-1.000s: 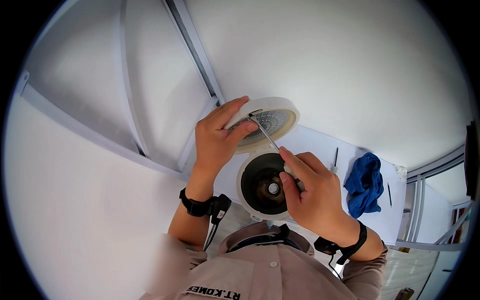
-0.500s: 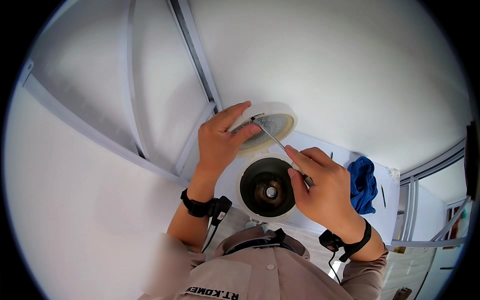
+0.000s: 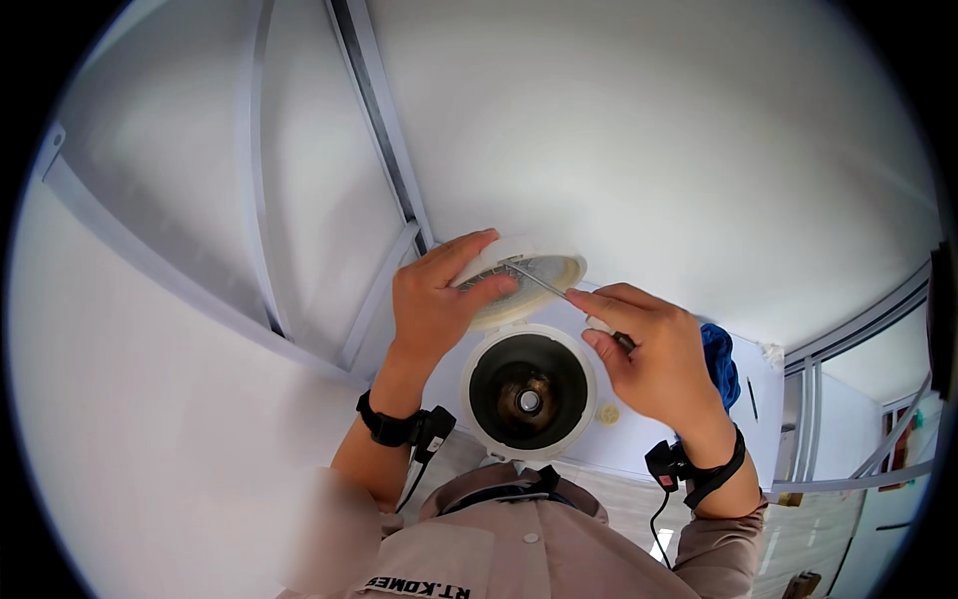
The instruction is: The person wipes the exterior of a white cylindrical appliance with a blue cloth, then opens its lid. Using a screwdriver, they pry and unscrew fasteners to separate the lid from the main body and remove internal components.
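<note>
A white rice cooker (image 3: 467,397) stands on the table with its lid (image 3: 571,272) raised. Its dark interior shows a brown-stained bottom with a round metal piece in the centre. My left hand (image 3: 439,292) grips the lid's left side, thumb on the inner face and fingers over the outer rim. In my right hand (image 3: 649,344) is a screwdriver (image 3: 544,284), its handle partly hidden by my fingers. The metal shaft points up and left, and its tip meets the lid's inner face near the upper rim, by my left thumb.
A blue cloth (image 3: 719,364) lies on the white table (image 3: 639,444), partly behind my right hand. Right of it is a thin dark pen-like stick (image 3: 752,399). A small round yellowish piece (image 3: 608,413) lies beside the cooker. White walls and grey metal framing (image 3: 384,130) enclose the table.
The lid sits lower in view and more edge-on, and the cooker appears slightly lower. The screwdriver tip stays at the lid's rim. My right hand has shifted, uncovering the small yellowish piece.
</note>
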Tool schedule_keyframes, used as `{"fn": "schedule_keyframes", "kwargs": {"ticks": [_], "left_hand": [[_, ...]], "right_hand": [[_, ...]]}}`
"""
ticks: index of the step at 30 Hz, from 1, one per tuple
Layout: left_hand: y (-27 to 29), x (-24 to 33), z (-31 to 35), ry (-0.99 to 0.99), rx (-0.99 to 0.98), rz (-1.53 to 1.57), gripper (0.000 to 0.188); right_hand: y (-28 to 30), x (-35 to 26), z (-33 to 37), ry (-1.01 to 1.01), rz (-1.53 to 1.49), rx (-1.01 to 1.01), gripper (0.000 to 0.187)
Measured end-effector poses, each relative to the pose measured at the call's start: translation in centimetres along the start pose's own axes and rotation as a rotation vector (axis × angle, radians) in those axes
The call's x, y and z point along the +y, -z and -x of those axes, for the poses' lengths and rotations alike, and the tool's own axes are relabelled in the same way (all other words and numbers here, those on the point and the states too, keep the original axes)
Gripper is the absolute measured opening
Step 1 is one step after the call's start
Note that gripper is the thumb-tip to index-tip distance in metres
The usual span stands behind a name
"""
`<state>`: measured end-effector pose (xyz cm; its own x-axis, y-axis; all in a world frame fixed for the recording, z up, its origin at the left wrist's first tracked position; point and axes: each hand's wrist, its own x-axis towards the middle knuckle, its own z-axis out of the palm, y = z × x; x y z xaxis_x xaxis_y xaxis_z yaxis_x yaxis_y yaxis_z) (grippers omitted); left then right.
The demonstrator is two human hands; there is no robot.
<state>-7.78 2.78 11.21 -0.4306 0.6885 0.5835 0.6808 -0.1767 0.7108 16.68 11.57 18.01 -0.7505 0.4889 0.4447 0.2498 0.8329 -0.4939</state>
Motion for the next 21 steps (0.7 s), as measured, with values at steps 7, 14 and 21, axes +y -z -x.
{"fn": "schedule_keyframes", "kwargs": {"ticks": [7,14,21], "left_hand": [[0.6,3.1,-0.8,-0.126,-0.058,-0.15,0.045],[-0.5,1.7,0.8,-0.261,0.021,-0.239,0.054],[-0.4,2.7,3.3,-0.244,0.062,-0.285,0.055]], "right_hand": [[1.7,0.7,-0.9,0.047,0.018,-0.088,0.036],[1.2,1.4,-1.0,0.187,0.041,-0.126,0.029],[0.3,2.1,0.4,0.36,0.083,-0.07,0.026]]}}
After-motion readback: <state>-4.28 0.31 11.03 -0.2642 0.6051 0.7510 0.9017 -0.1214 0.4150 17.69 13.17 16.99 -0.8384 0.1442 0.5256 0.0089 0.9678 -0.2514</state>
